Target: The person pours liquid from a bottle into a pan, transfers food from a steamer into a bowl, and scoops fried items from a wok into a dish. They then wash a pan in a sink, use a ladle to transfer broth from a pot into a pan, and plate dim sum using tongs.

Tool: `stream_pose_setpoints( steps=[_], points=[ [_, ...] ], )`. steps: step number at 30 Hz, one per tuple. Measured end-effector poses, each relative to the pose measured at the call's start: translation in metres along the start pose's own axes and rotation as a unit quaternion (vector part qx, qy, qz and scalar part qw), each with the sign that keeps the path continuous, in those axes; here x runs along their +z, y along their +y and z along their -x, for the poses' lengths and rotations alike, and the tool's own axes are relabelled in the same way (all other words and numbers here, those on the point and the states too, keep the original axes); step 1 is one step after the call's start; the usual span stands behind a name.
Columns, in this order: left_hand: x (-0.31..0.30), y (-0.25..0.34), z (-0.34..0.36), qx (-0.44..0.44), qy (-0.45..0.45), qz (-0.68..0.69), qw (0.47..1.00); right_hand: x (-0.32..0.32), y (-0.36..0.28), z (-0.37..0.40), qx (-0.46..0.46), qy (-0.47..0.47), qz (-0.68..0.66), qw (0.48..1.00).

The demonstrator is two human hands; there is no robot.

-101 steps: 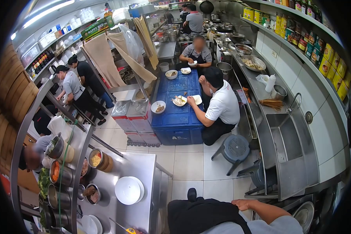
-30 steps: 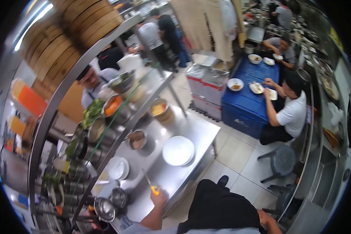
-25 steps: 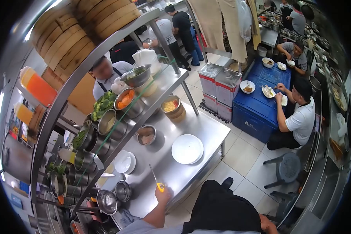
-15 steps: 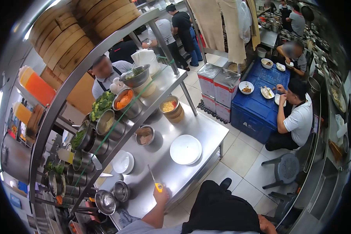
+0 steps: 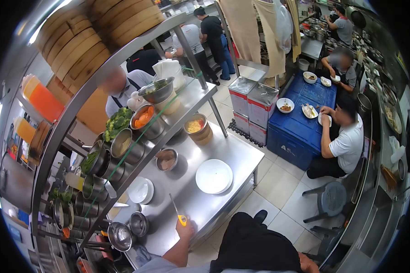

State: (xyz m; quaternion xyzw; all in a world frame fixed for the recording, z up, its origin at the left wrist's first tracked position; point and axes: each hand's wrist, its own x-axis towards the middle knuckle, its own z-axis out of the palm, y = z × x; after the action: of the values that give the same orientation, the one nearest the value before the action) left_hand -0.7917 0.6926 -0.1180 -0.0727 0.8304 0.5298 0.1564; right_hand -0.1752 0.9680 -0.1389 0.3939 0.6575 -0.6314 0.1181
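My left hand [image 5: 185,230] is closed around a yellow-handled tool [image 5: 182,220] over the near edge of the steel table [image 5: 180,198]. A slim metal end points away from my hand; its exact kind is too small to make out. Beyond it lies a stack of white plates [image 5: 214,176]. Left of the tool are white bowls [image 5: 141,190] and small metal bowls [image 5: 139,223]. A metal bowl with brownish food [image 5: 167,159] sits farther back. At the bottom right, my right hand [image 5: 309,264] shows partly beside my black apron [image 5: 255,248], its fingers hidden.
A steel shelf [image 5: 143,157] with broccoli [image 5: 118,120], carrots [image 5: 143,116] and several metal pots overhangs the table's left side. People sit eating at a blue cooler box [image 5: 289,145] on the right, near a grey stool [image 5: 331,200]. Another person stands behind the shelf.
The view has shifted slightly. My left hand keeps the yellow-handled tool in about the same place. The person behind the shelf has leaned to the left.
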Motion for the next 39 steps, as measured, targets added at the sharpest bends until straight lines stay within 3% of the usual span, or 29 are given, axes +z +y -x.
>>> stream_pose_setpoints(
  steps=[2,6,20,23,26,37,39],
  points=[
    [0.0,-0.004,-0.002,0.007,0.005,-0.003,1.0,0.0,-0.013,0.003,0.055,-0.016,-0.048,0.997],
    [-0.002,-0.01,-0.008,-0.009,-0.011,-0.015,1.0,0.001,-0.021,-0.001,0.063,-0.026,-0.112,0.991],
    [0.0,0.002,0.0,-0.011,0.017,-0.039,0.999,-0.005,-0.003,0.016,0.06,0.002,0.196,0.979],
    [0.001,-0.001,-0.001,-0.012,0.019,-0.043,0.999,-0.006,-0.005,0.016,0.113,-0.016,0.138,0.984],
    [0.001,-0.001,0.0,-0.012,0.014,-0.038,0.999,-0.011,-0.005,0.016,0.178,-0.039,0.171,0.968],
    [0.001,-0.017,-0.01,-0.002,0.003,-0.008,1.0,-0.004,0.01,-0.004,-0.035,-0.018,0.035,0.999],
    [0.004,0.002,0.0,-0.003,0.015,0.019,1.0,-0.001,-0.013,-0.005,-0.057,-0.038,0.023,0.997]
  ],
)
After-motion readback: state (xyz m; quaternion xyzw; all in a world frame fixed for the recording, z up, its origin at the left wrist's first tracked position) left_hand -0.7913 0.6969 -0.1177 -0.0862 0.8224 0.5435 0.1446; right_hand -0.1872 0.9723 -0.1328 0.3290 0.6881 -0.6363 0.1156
